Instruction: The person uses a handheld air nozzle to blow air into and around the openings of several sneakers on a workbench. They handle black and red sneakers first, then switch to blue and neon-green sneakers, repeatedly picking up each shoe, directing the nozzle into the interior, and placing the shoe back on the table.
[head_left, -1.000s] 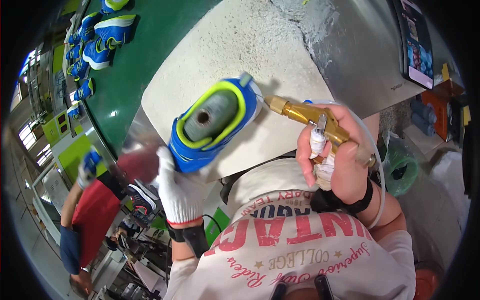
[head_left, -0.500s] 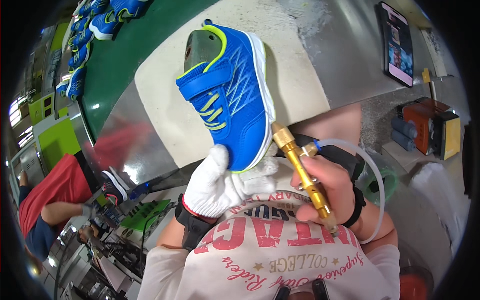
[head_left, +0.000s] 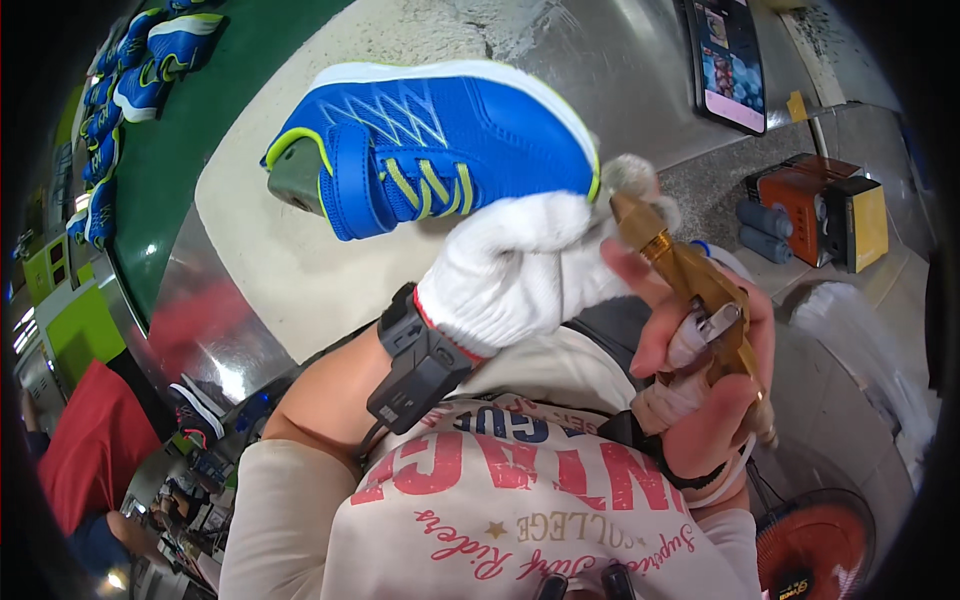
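A blue sneaker (head_left: 500,130) with a white sole, lime trim and a strap lies on its side in the air over the pale work pad, toe to the right. A grey-green last (head_left: 297,175) fills its opening. My left hand (head_left: 520,265), in a white knit glove, is closed round the toe, thumb on the upper; the other fingers are partly hidden. Bare apart from tape on some fingers, my right hand (head_left: 715,420) wraps round a brass-coloured hand gun (head_left: 690,270) with a hose. Its nozzle points up and left, close to the toe.
The pale pad (head_left: 240,200) covers part of a metal table. More blue shoes (head_left: 140,90) line a green belt at the far left. A phone (head_left: 728,65) lies at the back right, above an orange box (head_left: 795,195). A red fan (head_left: 820,545) and a person's red shirt (head_left: 95,440) flank me.
The sneaker has turned from toe toward me to toe right, sole edge away from me. My left hand has turned with it. The gun has moved right and its nozzle sits off the sole edge.
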